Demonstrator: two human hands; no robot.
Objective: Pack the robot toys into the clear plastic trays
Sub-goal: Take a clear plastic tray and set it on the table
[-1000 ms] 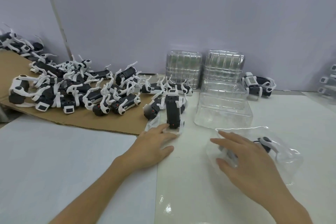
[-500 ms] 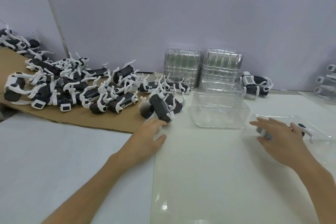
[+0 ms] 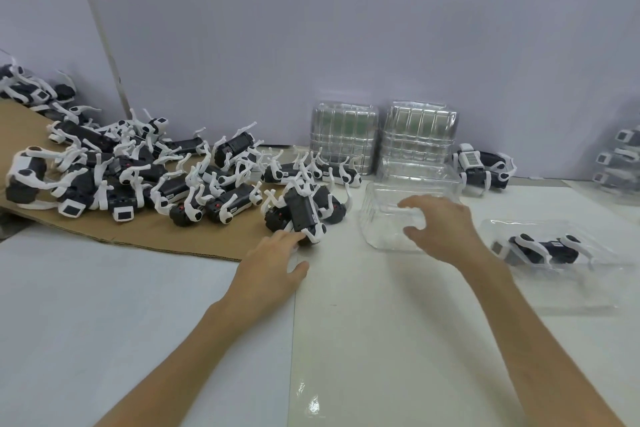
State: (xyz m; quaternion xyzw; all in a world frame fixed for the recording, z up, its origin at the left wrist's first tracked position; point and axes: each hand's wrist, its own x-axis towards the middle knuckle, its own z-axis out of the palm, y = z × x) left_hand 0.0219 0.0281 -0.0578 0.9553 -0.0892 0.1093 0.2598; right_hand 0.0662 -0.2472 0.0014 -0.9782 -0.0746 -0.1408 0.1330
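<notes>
The left hand (image 3: 273,267) lies on the worktop (image 3: 381,340), straight fingers touching the nearest robot toy (image 3: 303,210) at the edge of the pile (image 3: 138,180). The right hand (image 3: 441,229) hovers spread over the stacked clear trays (image 3: 377,218), holding nothing. The step should go best if the person lifts only the top tray by its rim and grips the toy's body rather than a thin leg.

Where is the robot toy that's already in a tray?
Head view, right side: the packed robot toy lies in a clear tray, just right of the right hand.
</notes>
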